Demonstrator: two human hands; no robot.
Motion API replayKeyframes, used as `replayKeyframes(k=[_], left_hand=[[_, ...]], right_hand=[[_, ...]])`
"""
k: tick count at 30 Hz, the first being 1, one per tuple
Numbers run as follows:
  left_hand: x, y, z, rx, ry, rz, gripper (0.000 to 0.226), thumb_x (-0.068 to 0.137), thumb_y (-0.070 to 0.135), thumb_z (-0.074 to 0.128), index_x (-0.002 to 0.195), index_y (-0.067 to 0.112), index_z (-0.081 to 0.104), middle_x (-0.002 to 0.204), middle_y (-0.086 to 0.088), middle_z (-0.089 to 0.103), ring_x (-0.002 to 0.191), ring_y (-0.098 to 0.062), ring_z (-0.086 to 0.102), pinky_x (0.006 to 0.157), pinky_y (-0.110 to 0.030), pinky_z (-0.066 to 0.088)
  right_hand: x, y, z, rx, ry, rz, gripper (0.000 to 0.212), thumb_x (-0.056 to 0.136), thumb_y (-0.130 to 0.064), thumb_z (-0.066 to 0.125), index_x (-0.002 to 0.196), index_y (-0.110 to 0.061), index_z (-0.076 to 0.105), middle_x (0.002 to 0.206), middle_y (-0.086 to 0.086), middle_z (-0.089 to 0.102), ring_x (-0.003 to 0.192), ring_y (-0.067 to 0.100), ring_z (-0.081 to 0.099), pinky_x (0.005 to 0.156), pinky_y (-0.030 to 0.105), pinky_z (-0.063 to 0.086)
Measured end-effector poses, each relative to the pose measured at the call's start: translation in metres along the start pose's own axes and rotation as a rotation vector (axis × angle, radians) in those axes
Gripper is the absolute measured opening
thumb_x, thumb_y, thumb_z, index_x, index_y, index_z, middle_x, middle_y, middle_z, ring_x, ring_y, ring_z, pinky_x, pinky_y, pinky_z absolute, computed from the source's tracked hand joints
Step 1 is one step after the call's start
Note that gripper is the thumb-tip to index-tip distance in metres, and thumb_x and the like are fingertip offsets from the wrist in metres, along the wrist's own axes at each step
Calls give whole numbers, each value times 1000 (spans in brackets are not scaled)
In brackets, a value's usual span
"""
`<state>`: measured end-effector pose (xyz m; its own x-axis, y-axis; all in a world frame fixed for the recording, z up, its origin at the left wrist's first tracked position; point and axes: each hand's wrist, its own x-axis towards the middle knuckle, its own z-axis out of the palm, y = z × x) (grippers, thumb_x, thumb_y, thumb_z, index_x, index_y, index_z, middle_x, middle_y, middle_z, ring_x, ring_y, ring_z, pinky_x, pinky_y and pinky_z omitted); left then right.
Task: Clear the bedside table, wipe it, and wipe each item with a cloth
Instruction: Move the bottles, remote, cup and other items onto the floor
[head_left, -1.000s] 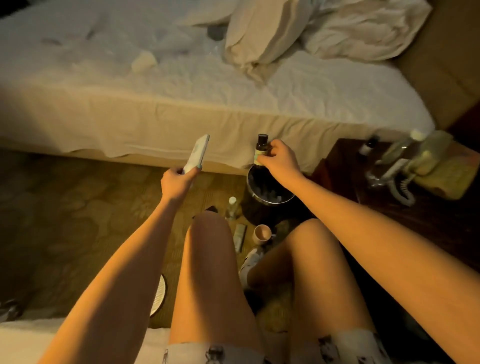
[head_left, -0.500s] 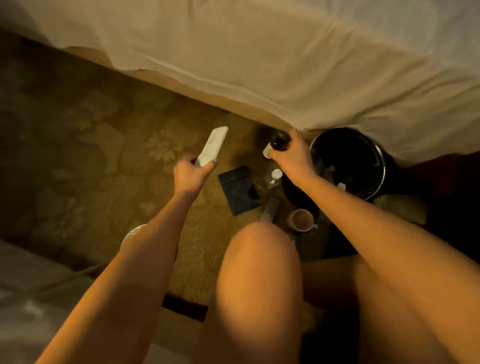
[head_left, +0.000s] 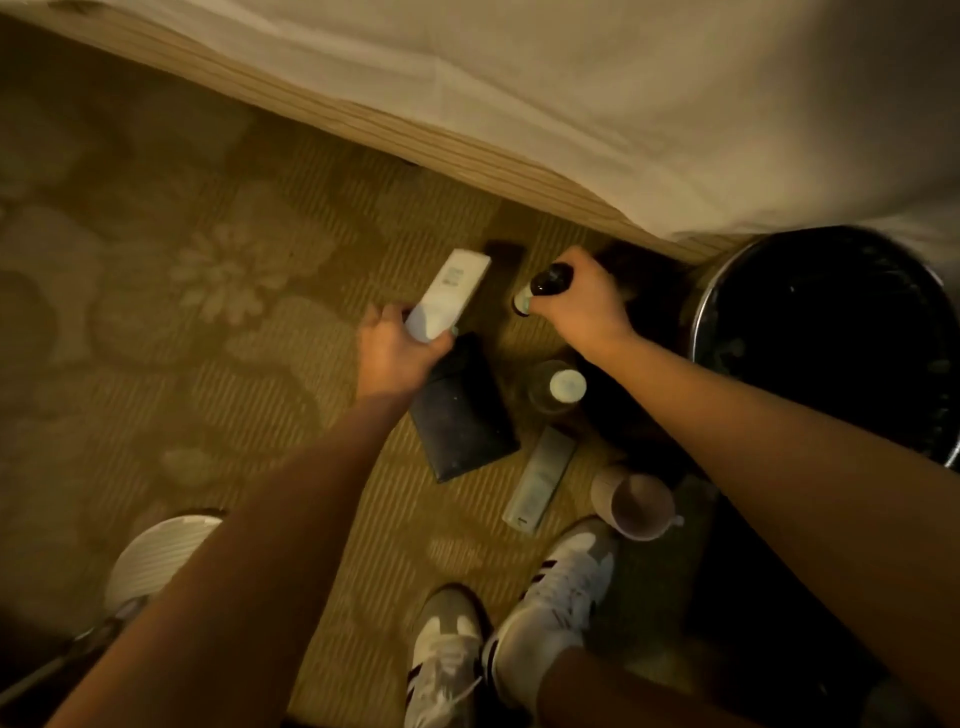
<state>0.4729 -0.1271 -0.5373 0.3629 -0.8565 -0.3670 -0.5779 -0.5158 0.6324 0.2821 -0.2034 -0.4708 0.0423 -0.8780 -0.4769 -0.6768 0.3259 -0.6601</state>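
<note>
My left hand (head_left: 395, 353) grips a flat white remote-like item (head_left: 449, 293) by its lower end, low over the carpet. My right hand (head_left: 584, 306) grips a small dark bottle (head_left: 545, 286) with a pale label, close to the floor beside the bed base. On the carpet below lie a dark flat folder (head_left: 462, 415), a clear bottle with a pale cap (head_left: 563, 387), a second pale remote (head_left: 540, 478) and a pink mug (head_left: 639, 506). The bedside table is out of view.
A black waste bin (head_left: 831, 332) stands at the right against the bed, whose sheet (head_left: 623, 93) hangs above. A white round object (head_left: 156, 561) lies at the lower left. My two shoes (head_left: 519, 623) stand at the bottom, near the mug.
The view has tipped down from the bed and table to the floor. Both hands have dropped lower toward the carpet, still holding the white item and the dark bottle.
</note>
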Motion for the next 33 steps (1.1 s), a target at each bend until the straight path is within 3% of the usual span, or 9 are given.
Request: replayKeyframes(k=[5,9,12,18,23,33], left_hand=[[45,4,42,60,2,58,69,76,38,76,130,2,54,126,-17,49,118,-33,46,96,-41,42],[66,-6,61,134,-19,157,69,77,34,77,132,1,52,127,-19,47,117,-35,48,97,-41,42],[73,-17,70,177,-16,181,70,78,35,77,131,-1,50,128,-20,44,118,-37,47,99,-44,42],[75,-19,71,237,-64,224,70,79,35,76,131,0,46,126,-19,45,116,-36,45,99,-48,41],[70,9,49,254,-32,207,71,79,42,73,128,-1,46,127,-20,47,118,-37,42,99,-48,37],[-19,126,-50,171,-45,321,70,77,40,77,131,7,46,130,-10,48,123,-30,40,102,-47,38]], right_hand=[[32,24,33,38,-14,-2,29,82,-10,72,99,-15,50,98,-2,55,94,11,53,72,23,39],[54,40,57,10,-48,23,32,83,-7,70,110,-12,54,107,3,59,102,16,55,75,26,41],[65,48,67,-58,-48,41,29,84,-4,66,108,-14,55,103,4,57,106,23,56,74,28,43],[70,54,71,-208,-101,36,30,84,-8,68,104,-21,50,119,11,56,110,28,55,75,29,43],[55,30,49,-221,-149,65,73,77,-21,78,137,-20,37,139,14,40,128,32,41,98,38,44],[-52,-46,-63,-171,-8,-43,63,85,-17,69,138,-10,38,139,15,42,127,32,42,103,42,42]])
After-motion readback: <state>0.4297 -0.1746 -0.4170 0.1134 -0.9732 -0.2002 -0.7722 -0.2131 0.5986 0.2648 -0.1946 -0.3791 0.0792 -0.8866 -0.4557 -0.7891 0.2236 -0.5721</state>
